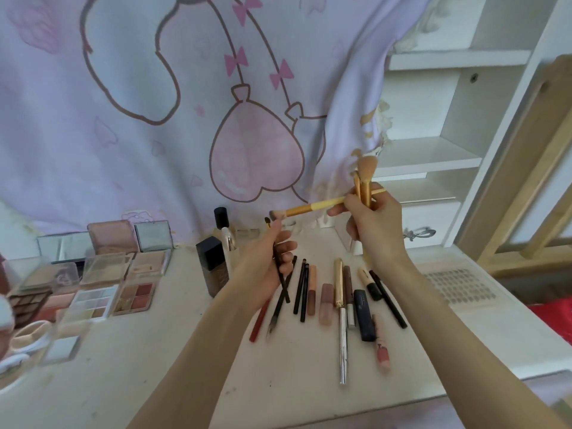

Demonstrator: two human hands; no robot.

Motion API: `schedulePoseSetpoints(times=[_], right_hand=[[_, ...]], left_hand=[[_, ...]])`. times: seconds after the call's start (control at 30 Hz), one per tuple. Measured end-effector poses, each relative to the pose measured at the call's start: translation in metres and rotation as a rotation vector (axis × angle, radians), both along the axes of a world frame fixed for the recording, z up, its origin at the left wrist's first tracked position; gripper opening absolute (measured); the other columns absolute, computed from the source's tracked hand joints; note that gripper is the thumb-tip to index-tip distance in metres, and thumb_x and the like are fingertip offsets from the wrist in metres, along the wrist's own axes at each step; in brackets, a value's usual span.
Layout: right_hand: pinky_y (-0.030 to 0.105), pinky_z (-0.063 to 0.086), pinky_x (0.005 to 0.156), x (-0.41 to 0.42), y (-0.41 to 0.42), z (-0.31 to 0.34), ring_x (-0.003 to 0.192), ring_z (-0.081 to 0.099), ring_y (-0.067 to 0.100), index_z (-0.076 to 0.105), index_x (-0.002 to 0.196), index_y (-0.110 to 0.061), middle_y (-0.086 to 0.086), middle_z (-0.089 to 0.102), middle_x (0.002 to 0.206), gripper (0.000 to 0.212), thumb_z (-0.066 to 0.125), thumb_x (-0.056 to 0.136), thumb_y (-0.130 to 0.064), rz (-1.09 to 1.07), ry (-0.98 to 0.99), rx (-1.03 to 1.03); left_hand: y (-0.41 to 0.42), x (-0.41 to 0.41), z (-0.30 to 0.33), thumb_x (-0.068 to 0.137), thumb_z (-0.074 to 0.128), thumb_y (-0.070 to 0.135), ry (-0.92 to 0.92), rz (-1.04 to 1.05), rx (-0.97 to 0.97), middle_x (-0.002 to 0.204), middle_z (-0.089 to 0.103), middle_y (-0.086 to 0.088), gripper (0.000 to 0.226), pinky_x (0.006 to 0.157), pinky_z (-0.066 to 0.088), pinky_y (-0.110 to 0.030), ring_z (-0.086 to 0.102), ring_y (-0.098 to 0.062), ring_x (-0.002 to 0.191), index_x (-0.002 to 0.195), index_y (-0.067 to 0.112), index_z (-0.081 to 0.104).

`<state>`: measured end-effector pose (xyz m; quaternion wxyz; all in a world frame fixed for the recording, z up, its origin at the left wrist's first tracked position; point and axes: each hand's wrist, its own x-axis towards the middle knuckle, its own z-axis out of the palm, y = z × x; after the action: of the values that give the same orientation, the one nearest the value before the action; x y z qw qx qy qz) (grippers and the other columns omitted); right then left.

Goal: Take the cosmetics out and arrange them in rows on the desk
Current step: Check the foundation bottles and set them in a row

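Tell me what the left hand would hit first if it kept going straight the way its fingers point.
The left hand, gripping a thin black brush, points up and away toward the yellow-handled brush held crosswise by the right hand. Its bristle end would likely be met first, though depth is unclear.

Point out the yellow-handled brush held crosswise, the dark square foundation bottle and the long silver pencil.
Yellow-handled brush [312, 208]: head view, middle of its handle.
Dark square foundation bottle [213, 267]: head view, front face of the body.
Long silver pencil [342, 345]: head view, middle of its silver barrel.
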<state>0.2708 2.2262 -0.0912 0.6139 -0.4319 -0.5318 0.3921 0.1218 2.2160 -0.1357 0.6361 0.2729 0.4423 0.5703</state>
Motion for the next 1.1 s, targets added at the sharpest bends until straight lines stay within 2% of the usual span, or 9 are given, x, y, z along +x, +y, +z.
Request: schedulePoseSetpoints(times=[0.17, 0.27, 0.37, 0.53, 0.67, 0.77, 0.83, 0.93, 1.1], right_hand=[[0.015, 0.025, 0.036, -0.029, -0.029, -0.013, 0.036, 0.029, 0.009, 0.058, 0.081, -0.005, 0.009, 0.061, 0.06, 0.012, 0.053, 0.086, 0.004, 0.23, 0.06, -0.046], [0.013, 0.026, 0.038, -0.043, -0.037, -0.022, 0.038, 0.033, 0.005, 0.065, 0.089, 0.0, 0.007, 0.054, 0.057, 0.009, 0.056, 0.089, -0.004, 0.366, -0.093, -0.027], [0.011, 0.029, 0.041, -0.063, -0.042, -0.029, 0.039, 0.035, 0.002, 0.065, 0.093, 0.006, 0.002, 0.051, 0.058, 0.027, 0.051, 0.095, -0.018, 0.473, -0.237, -0.047], [0.018, 0.03, 0.043, -0.115, -0.046, -0.038, 0.047, 0.036, 0.008, 0.069, 0.09, -0.014, 0.011, 0.06, 0.071, 0.039, 0.04, 0.098, -0.039, 0.663, -0.579, -0.189], [0.018, 0.028, 0.044, -0.158, -0.062, -0.045, 0.056, 0.033, 0.01, 0.065, 0.092, -0.014, -0.005, 0.072, 0.079, 0.028, 0.046, 0.096, -0.035, 0.87, -0.708, -0.23], [0.016, 0.025, 0.044, -0.181, -0.073, -0.049, 0.051, 0.032, 0.008, 0.064, 0.096, -0.006, -0.003, 0.064, 0.066, 0.03, 0.049, 0.096, -0.032, 1.009, -0.643, -0.24], [0.015, 0.025, 0.043, -0.197, -0.081, -0.052, 0.049, 0.034, 0.007, 0.064, 0.095, -0.002, -0.004, 0.061, 0.06, 0.035, 0.051, 0.094, -0.035, 1.081, -0.613, -0.245], [0.014, 0.028, 0.043, -0.227, -0.093, -0.062, 0.046, 0.037, 0.005, 0.06, 0.081, -0.007, -0.009, 0.059, 0.054, 0.026, 0.058, 0.091, -0.031, 1.137, -0.785, -0.17], [0.017, 0.036, 0.054, -0.275, -0.109, -0.087, 0.056, 0.046, 0.007, 0.06, 0.09, -0.008, -0.002, 0.06, 0.066, 0.013, 0.052, 0.092, -0.018, 1.179, -1.019, -0.082]], left_hand=[[-0.017, -0.026, 0.024, 0.098, 0.041, 0.019, -0.224, 0.175, 0.144, 0.065, 0.06, -0.006, 0.019, 0.036, 0.031, -0.015, 0.04, -0.006, 0.043, 0.088, 0.006, 0.05], [-0.03, -0.047, 0.032, 0.1, 0.035, 0.017, -0.285, 0.31, 0.189, 0.059, 0.06, -0.005, 0.025, 0.039, 0.03, -0.016, 0.037, -0.008, 0.044, 0.077, 0.01, 0.044], [-0.048, -0.068, 0.034, 0.1, 0.034, 0.022, -0.169, 0.469, 0.177, 0.06, 0.054, -0.003, 0.029, 0.05, 0.034, -0.02, 0.038, -0.011, 0.051, 0.074, 0.013, 0.041], [-0.081, -0.108, 0.018, 0.102, 0.028, 0.032, 0.071, 0.631, 0.183, 0.066, 0.067, 0.003, 0.029, 0.073, 0.039, -0.027, 0.049, -0.013, 0.068, 0.082, 0.017, 0.043], [-0.108, -0.141, 0.005, 0.101, 0.027, 0.033, 0.107, 0.635, 0.222, 0.081, 0.065, -0.002, 0.034, 0.062, 0.047, -0.027, 0.055, -0.02, 0.074, 0.101, 0.006, 0.048], [-0.132, -0.16, -0.008, 0.101, 0.03, 0.028, 0.165, 0.689, 0.231, 0.067, 0.053, -0.004, 0.031, 0.054, 0.049, -0.032, 0.055, -0.016, 0.056, 0.087, 0.006, 0.047], [-0.145, -0.175, -0.018, 0.101, 0.032, 0.025, 0.189, 0.709, 0.212, 0.074, 0.05, -0.01, 0.027, 0.058, 0.05, -0.03, 0.056, -0.015, 0.06, 0.092, 0.004, 0.047], [-0.166, -0.2, -0.036, 0.1, 0.038, 0.021, 0.173, 0.704, 0.134, 0.087, 0.054, -0.013, 0.025, 0.07, 0.05, -0.03, 0.056, -0.017, 0.075, 0.104, 0.0, 0.05], [-0.201, -0.243, -0.062, 0.092, 0.054, 0.006, 0.123, 0.762, -0.082, 0.088, 0.063, -0.012, 0.014, 0.057, 0.055, -0.017, 0.06, -0.016, 0.078, 0.098, -0.005, 0.06]])
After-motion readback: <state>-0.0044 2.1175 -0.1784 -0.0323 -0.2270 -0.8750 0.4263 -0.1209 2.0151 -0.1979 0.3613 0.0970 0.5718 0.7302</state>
